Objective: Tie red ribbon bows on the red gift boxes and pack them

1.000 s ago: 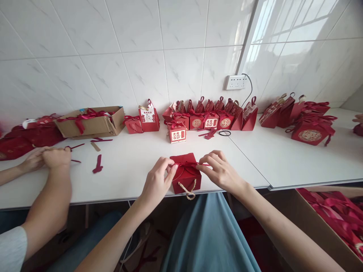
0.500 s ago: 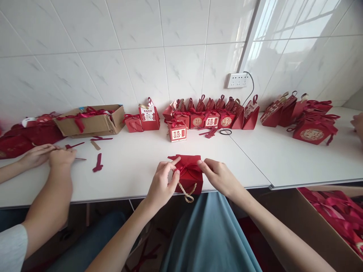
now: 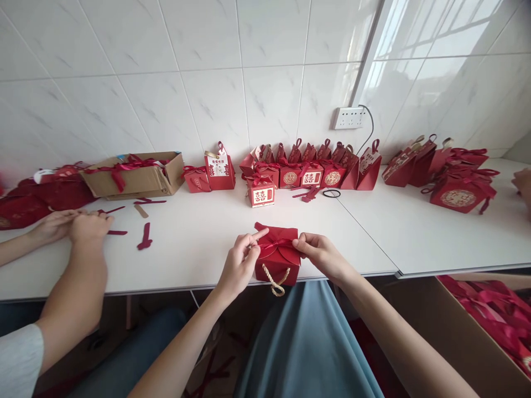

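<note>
I get a bright, even daylight feed — the glossy wall tiles (image 3: 448,66) at upper right carry strong window glare. Shadows on the white table (image 3: 199,243) are soft and faint. The red box (image 3: 279,257) at centre is sharp; wide-angle bending curves the edges, and the co-worker's hands (image 3: 78,224) at left look slightly smeared

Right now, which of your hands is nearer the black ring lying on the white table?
Right. The right hand pinches the ribbon at the right side of the red box, just in front of the black ring; the left hand is at its left side, farther away.
</note>
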`<state>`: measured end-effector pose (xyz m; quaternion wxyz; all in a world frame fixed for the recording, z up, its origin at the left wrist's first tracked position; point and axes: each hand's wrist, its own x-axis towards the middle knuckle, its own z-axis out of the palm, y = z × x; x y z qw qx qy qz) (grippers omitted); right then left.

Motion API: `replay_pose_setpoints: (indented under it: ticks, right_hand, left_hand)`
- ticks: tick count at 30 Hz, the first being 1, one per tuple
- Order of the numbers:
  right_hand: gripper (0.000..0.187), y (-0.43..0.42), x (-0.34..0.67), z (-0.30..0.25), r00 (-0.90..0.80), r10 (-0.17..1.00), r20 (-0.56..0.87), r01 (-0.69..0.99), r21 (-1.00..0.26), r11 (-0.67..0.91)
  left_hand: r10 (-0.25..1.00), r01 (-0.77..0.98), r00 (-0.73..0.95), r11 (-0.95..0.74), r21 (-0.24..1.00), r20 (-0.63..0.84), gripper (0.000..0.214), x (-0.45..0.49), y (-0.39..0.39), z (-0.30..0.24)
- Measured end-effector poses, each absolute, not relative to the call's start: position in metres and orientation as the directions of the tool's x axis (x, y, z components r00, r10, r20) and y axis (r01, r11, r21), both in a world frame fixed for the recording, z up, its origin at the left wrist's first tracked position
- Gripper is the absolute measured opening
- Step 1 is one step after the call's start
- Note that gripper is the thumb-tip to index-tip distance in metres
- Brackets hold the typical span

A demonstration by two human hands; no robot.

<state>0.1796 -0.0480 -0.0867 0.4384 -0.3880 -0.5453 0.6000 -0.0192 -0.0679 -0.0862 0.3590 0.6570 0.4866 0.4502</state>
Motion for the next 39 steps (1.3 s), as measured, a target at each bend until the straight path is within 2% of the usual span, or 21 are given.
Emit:
replay_pose_setpoints:
  ticks: [3,5,8,12,15,16,19,22,25,30,33,35,37,39]
  right_hand:
    - [0.042,-0.044,0.183,-0.098,-0.353,0.935,0.020,-0.220,-0.974,-0.062]
    - [0.044,-0.042,0.187,-0.101,-0.367,0.930,0.034,-0.218,-0.975,-0.051]
    - [0.042,-0.040,0.196,-0.094,-0.323,0.945,0.050,-0.016,-0.999,0.048]
    - [0.039,-0.030,0.197,-0.067,-0.130,0.971,0.201,0.263,-0.937,0.230]
    - [0.033,-0.014,0.181,-0.047,-0.253,0.948,0.192,0.446,-0.847,0.291]
    - [0.031,-0.007,0.174,-0.042,-0.325,0.933,0.152,0.493,-0.815,0.304]
    - [0.033,0.013,0.155,-0.035,-0.512,0.858,-0.034,0.600,-0.729,0.330]
    - [0.030,0.029,0.144,-0.036,-0.607,0.785,-0.122,0.595,-0.725,0.347]
    - [0.019,0.038,0.141,-0.044,-0.581,0.811,-0.064,0.499,-0.816,0.293]
    - [0.018,0.031,0.156,-0.054,-0.382,0.924,0.010,0.435,-0.880,0.190]
    - [0.026,0.006,0.180,-0.059,-0.256,0.949,0.183,0.442,-0.851,0.283]
    - [0.034,-0.017,0.199,-0.063,-0.290,0.928,0.233,0.466,-0.812,0.350]
    - [0.038,-0.039,0.215,-0.066,-0.377,0.908,0.183,0.505,-0.781,0.367]
    - [0.027,-0.054,0.224,-0.069,-0.443,0.886,0.140,0.549,-0.738,0.392]
  left_hand:
    - [0.959,0.300,0.129,-0.281,0.912,0.253,0.022,-0.019,-0.069,-0.089]
    - [0.958,0.295,0.121,-0.284,0.912,0.259,0.023,-0.019,-0.070,-0.091]
    - [0.958,0.311,0.108,-0.288,0.906,0.267,0.023,-0.019,-0.070,-0.092]
    - [0.941,0.355,0.132,-0.338,0.872,0.311,0.019,-0.020,-0.069,-0.094]
    - [0.901,0.380,0.131,-0.430,0.819,0.412,0.010,-0.020,-0.065,-0.099]
    - [0.881,0.387,0.120,-0.466,0.796,0.458,0.007,-0.019,-0.064,-0.101]
    - [0.787,0.446,0.106,-0.584,0.678,0.608,0.018,-0.016,-0.063,-0.104]
    - [0.675,0.568,0.189,-0.668,0.481,0.713,0.017,-0.014,-0.066,-0.100]
    - [0.637,0.602,0.304,-0.705,0.375,0.709,0.026,-0.012,-0.067,-0.094]
    - [0.633,0.533,0.399,-0.749,0.393,0.664,0.038,-0.012,-0.063,-0.091]
    - [0.639,0.529,0.397,-0.746,0.405,0.659,0.039,-0.011,-0.063,-0.092]
    - [0.644,0.534,0.395,-0.741,0.407,0.655,0.040,-0.011,-0.065,-0.092]
    - [0.654,0.547,0.396,-0.731,0.407,0.644,0.043,-0.010,-0.066,-0.092]
    - [0.666,0.564,0.392,-0.719,0.406,0.635,0.046,-0.008,-0.068,-0.091]
